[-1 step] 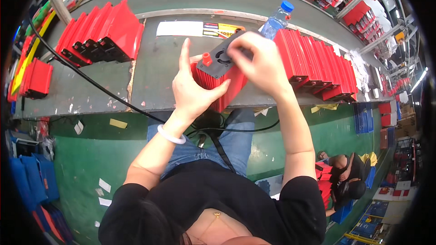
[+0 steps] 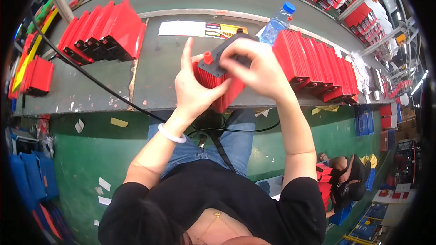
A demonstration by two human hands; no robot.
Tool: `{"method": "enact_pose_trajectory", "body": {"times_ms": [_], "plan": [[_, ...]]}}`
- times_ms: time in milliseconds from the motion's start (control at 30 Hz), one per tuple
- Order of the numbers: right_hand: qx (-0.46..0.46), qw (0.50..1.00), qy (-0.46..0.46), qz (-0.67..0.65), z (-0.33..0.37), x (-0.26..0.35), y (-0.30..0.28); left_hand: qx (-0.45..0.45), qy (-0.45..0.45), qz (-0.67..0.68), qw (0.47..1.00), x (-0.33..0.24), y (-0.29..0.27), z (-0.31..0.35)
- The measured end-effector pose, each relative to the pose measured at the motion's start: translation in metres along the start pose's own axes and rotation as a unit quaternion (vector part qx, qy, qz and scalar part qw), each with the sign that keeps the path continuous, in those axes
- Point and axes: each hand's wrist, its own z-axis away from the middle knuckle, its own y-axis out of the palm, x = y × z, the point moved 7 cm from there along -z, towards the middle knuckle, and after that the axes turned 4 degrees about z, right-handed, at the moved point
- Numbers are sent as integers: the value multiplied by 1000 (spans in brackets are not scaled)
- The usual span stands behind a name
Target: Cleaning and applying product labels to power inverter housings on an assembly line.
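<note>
A red, ridged power inverter (image 2: 221, 102) stands on end at the near edge of the bench, its black end plate (image 2: 211, 69) facing up. On that plate are a red terminal (image 2: 208, 57) and a black terminal (image 2: 240, 31) farther back. My left hand (image 2: 195, 86) grips the casing from the left, thumb along the near side and index finger raised. Over the plate, my right hand (image 2: 254, 63) has its fingers bent and pinched together, slightly blurred. It covers the plate's middle, and whatever is between its fingertips is hidden.
Red inverters (image 2: 97, 34) stand in a row at left, and another row (image 2: 313, 66) is at right. Behind are a blue-capped water bottle (image 2: 276, 25) and a printed sheet (image 2: 181, 28). A black cable (image 2: 100, 88) crosses the bench. Another person (image 2: 349, 181) sits at lower right.
My right hand has shifted slightly left over the end plate, its fingertips nearer the red terminal. The fan opening seen before is now covered. My left hand keeps its hold.
</note>
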Motion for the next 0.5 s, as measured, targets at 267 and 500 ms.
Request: {"method": "enact_pose_trajectory", "body": {"times_ms": [267, 500], "plan": [[-274, 891, 182, -313, -49, -97, -37, -121, -201, 269, 934, 78, -31, -3], [-353, 774, 263, -454, -22, -225, 13, -248, -310, 411, 821, 113, -55, 33]]}}
